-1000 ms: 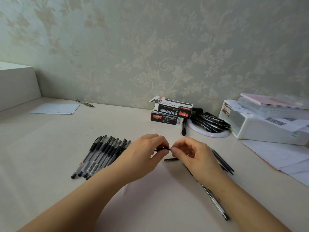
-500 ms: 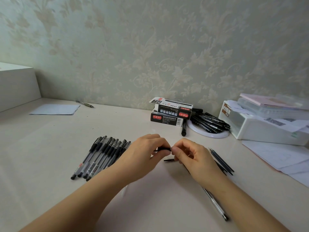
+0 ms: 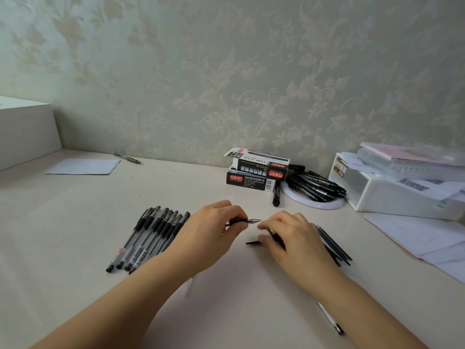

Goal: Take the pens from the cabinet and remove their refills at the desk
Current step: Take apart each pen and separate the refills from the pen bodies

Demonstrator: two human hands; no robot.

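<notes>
My left hand grips a black gel pen whose bare metal tip points right. My right hand hovers just right of the tip, its blurred fingers pinching a black pen cap. A small black piece lies on the desk between my hands. Several capped gel pens lie in a row to the left. Several thin dark refills lie behind my right wrist. A clear pen barrel shows beside my right forearm.
Two stacked pen boxes stand at the back, beside a white ring piled with black pens. A white plastic box and loose papers fill the right. A sheet, a pen and a white block lie far left.
My hands were pinched together on the pen. My right hand has since drawn back down and right with the cap, baring the pen's metal tip.
</notes>
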